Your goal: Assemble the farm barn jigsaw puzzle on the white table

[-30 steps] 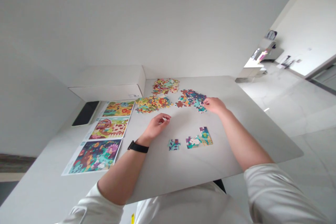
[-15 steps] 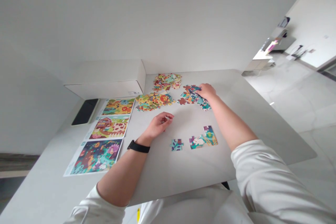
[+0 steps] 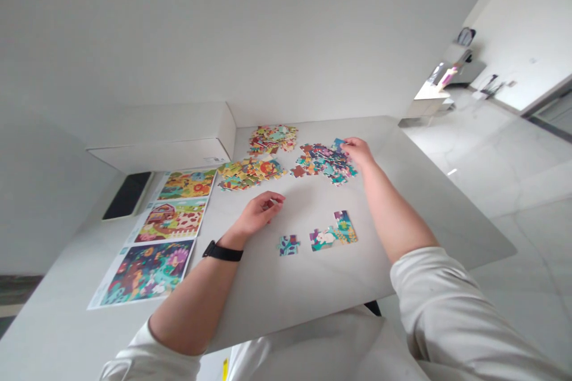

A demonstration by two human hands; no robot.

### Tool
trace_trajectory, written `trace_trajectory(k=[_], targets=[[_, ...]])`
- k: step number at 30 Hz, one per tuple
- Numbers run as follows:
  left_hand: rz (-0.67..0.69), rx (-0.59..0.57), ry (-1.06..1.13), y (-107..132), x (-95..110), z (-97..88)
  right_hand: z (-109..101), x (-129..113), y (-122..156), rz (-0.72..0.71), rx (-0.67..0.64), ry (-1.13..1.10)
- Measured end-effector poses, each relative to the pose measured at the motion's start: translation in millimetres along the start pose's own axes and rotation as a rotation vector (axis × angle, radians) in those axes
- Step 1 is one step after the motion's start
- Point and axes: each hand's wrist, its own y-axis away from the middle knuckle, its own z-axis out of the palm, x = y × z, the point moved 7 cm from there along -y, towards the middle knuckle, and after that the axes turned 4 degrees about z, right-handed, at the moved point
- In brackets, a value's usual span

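Note:
My right hand [image 3: 358, 152] reaches to the far right edge of a dark blue-teal pile of puzzle pieces [image 3: 322, 162], its fingers pinched on a blue piece [image 3: 337, 144] at the pile's edge. My left hand [image 3: 259, 212], a black watch [image 3: 222, 251] on its wrist, rests loosely curled on the white table [image 3: 447, 214] and holds nothing that I can see. Near me lie a joined group of pieces with a white animal [image 3: 334, 232] and a single teal piece [image 3: 288, 244].
Two more piles of pieces lie further back: a yellow-orange pile [image 3: 250, 171] and a mixed pile [image 3: 272, 138]. Three picture sheets [image 3: 168, 220] lie in a row at the left. Behind them are a white box [image 3: 163, 137] and a black phone [image 3: 126, 195].
My right hand has shifted from the middle of the dark pile to its far right edge, where it now pinches a blue piece. The left hand has stayed put.

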Motion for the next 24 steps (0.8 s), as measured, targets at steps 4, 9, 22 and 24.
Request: trace_trajectory(k=[4, 9, 22, 24], targets=[[-0.017, 0.009, -0.008, 1, 0, -0.6, 13, -15, 17, -0.133, -0.053, 0.228], [-0.018, 0.030, -0.020, 1, 2, -0.5, 21, -11, 41, -0.226, -0.131, 0.562], [-0.087, 0.041, -0.044, -4, 11, 0.1, 15, 4, 58, -0.302, -0.218, 0.453], [-0.084, 0.018, -0.069, -11, 17, -1.9, 8, 3, 52, -0.270, -0.205, 0.355]])
